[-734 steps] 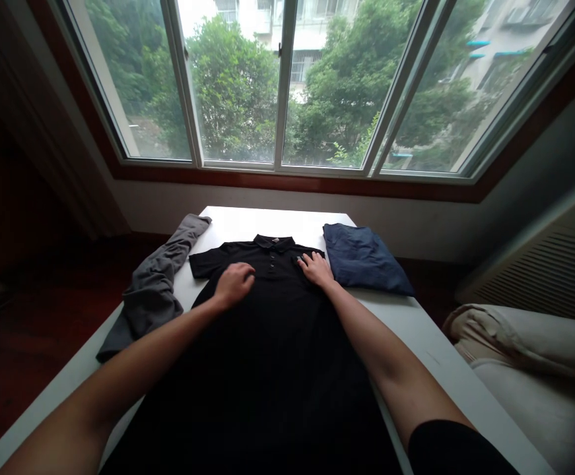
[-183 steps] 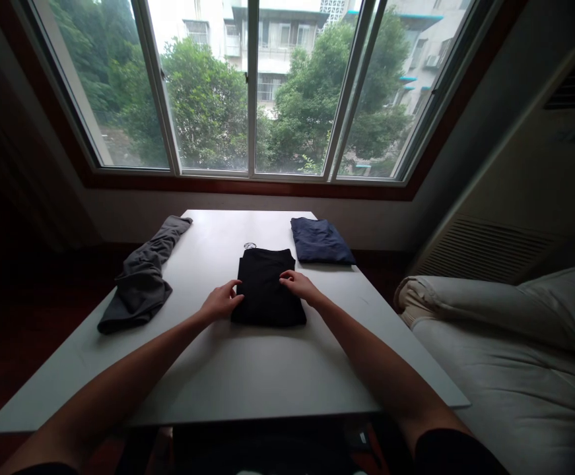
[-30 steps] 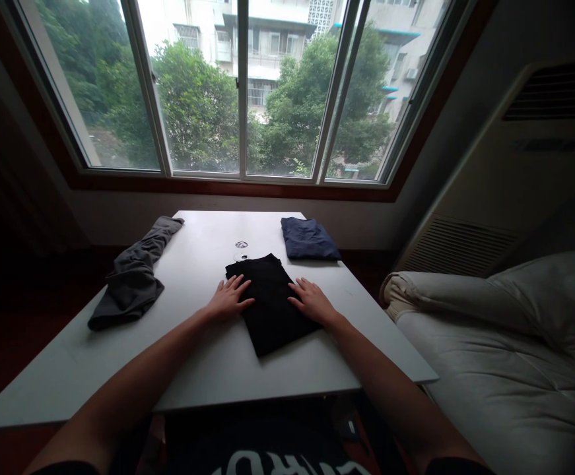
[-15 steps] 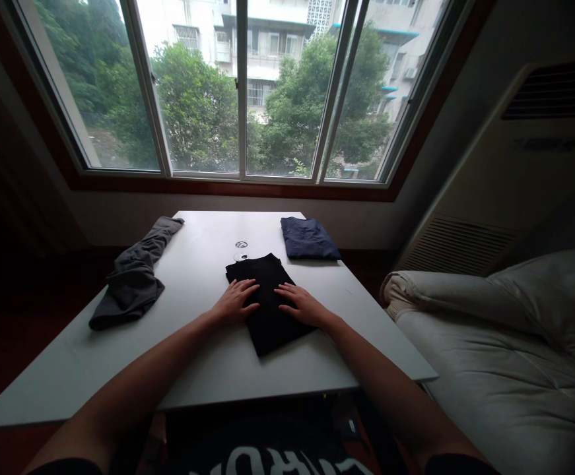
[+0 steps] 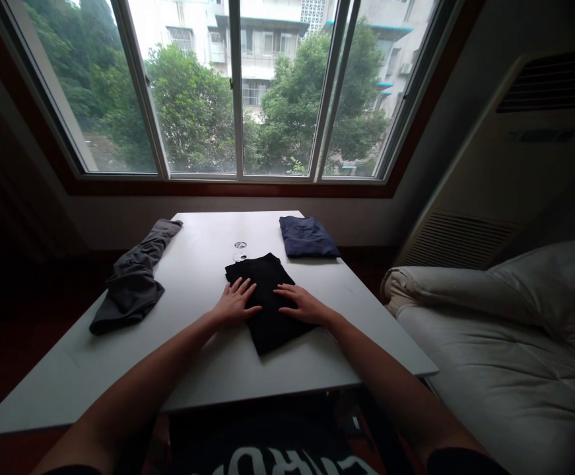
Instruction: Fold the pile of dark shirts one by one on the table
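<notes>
A folded black garment (image 5: 270, 313) lies flat on the white table (image 5: 208, 369), set at a slant. My left hand (image 5: 236, 303) rests on its left side, palm down with fingers spread. On its right side lies my right hand (image 5: 303, 305), also open and flat, fingers pointing inward. Both hands press on the cloth without gripping it. Farther back on the right is a folded navy garment (image 5: 308, 237). Along the table's left edge stretches a crumpled grey garment (image 5: 136, 280), partly hanging over the edge.
Two small round marks or discs, one the dark-and-white disc (image 5: 240, 245), sit behind the black garment. A pale leather sofa (image 5: 485, 336) stands against the right side. Beyond the table is a window (image 5: 237, 99); an air-conditioning unit (image 5: 529, 152) leans into view at right.
My left hand has shifted very slightly, its fingers spreading a little more on the black garment. My right hand stays nearly in place. The camera view has moved a touch.
</notes>
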### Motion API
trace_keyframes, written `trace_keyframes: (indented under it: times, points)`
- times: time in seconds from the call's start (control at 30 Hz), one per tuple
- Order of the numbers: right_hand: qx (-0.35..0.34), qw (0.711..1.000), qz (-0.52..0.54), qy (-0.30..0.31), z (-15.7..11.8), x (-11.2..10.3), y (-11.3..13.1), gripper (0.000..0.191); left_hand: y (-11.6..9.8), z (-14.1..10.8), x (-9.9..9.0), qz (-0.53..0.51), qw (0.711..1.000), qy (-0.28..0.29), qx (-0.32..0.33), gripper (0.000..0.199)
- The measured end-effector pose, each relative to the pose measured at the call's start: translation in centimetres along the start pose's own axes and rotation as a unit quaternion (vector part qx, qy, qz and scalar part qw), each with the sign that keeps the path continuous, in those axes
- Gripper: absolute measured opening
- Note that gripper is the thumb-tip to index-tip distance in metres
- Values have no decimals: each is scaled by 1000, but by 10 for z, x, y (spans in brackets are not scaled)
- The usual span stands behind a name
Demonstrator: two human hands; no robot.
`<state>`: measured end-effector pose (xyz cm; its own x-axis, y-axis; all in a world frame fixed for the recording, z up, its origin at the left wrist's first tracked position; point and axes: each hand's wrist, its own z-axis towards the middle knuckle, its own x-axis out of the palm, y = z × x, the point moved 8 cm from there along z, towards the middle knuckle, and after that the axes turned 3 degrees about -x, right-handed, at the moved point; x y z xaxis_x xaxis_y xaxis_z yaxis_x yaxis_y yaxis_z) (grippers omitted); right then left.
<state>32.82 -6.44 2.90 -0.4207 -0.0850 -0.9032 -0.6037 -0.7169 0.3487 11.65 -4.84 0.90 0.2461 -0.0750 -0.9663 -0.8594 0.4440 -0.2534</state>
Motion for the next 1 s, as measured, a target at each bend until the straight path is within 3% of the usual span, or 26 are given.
trace_keyframes:
  times: [0.17,0.27,0.4,0.53,0.77,0.87,1.0]
  points:
    - [74,994,-83,-23,5,26,17,64,33,11,1,6,999,24,-25,80]
    - [78,992,-96,-21,8,33,30,63,45,13,1,5,999,35,-9,74]
    - [51,994,-95,-29,7,19,33,63,45,8,3,0,998,60,6,82]
    - [19,996,-79,-28,13,1,21,52,37,1,-3,-12,997,81,13,90]
    - [-14,995,-88,-48,66,-4,-7,51,33,-2,-9,-18,996,82,7,91]
    - [56,990,-100,-81,94,-10,-30,50,32,-2,-7,-13,998,62,2,85]
    - [254,954,-97,-128,110,-22,-72,45,29,-2,-9,-15,1000,15,-10,72]
